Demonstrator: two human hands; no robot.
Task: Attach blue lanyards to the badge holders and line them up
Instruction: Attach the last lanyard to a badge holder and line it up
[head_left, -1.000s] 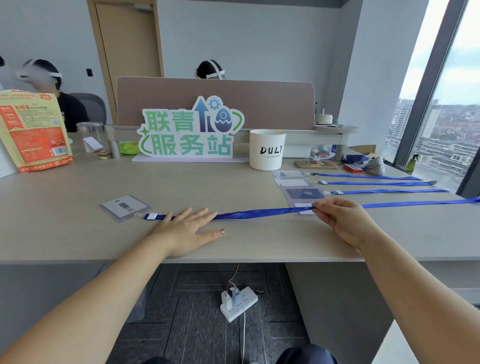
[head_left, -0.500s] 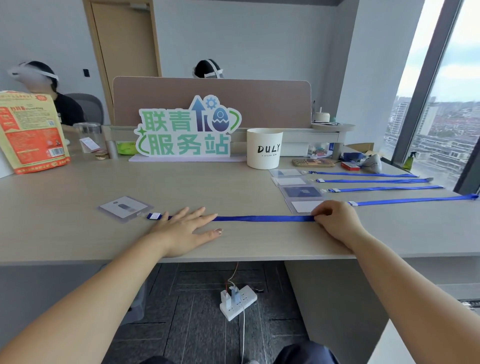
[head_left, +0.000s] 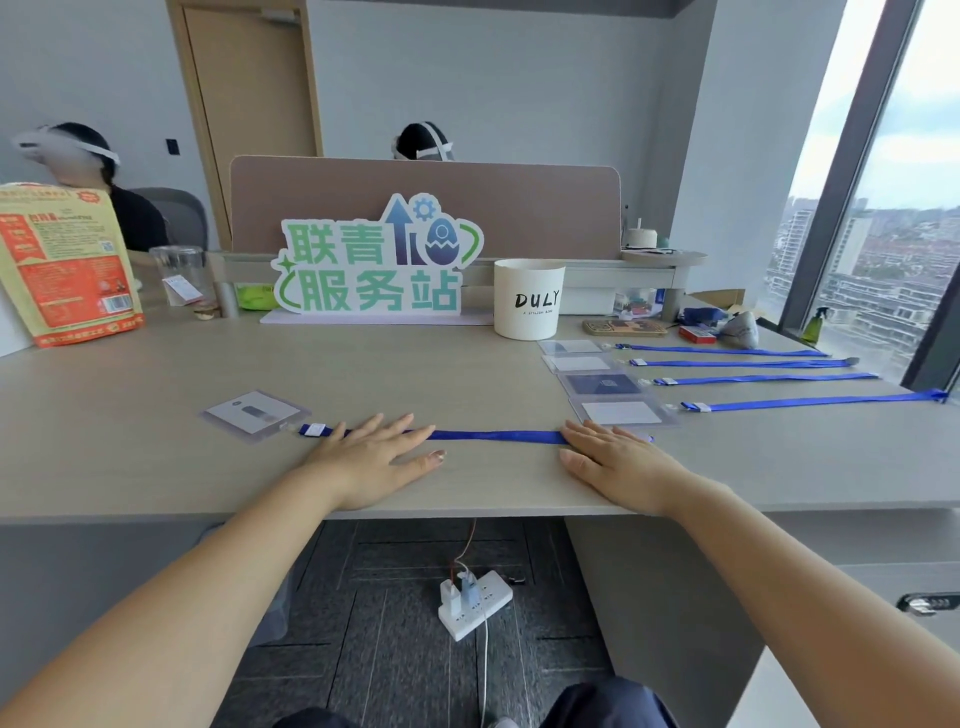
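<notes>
A: What shows, left to right?

B: Left of centre, a badge holder (head_left: 254, 415) lies at the end of a blue lanyard (head_left: 493, 435). The left hand (head_left: 374, 457) and right hand (head_left: 618, 462) press flat on it, fingers straight, gripping nothing.

A: Risks?

B: The right hand could nudge the finished row (head_left: 602, 384) just beside it. The clip may be loose; it is too small to tell.
</notes>
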